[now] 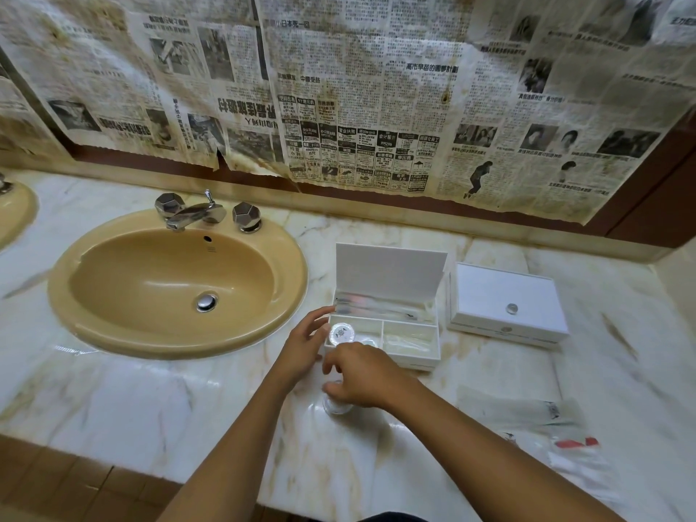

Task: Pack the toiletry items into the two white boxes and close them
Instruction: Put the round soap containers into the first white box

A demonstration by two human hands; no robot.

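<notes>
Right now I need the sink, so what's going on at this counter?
A person is packing toiletries into two white boxes on the marble counter beside the sink. The open box has its lid up, with a round container in its front left compartment. The left hand rests at that corner, fingers relaxed. The right hand grips a small clear bottle standing in front of the box. The closed box sits to the right; plastic packets lie unpacked.

Counter (150, 401): sink (113, 333) left; open box (391, 280) centre, round jar (341, 333) in its front-left compartment; closed box (508, 303) right of it; wrapped packets (534, 420) front right
</notes>
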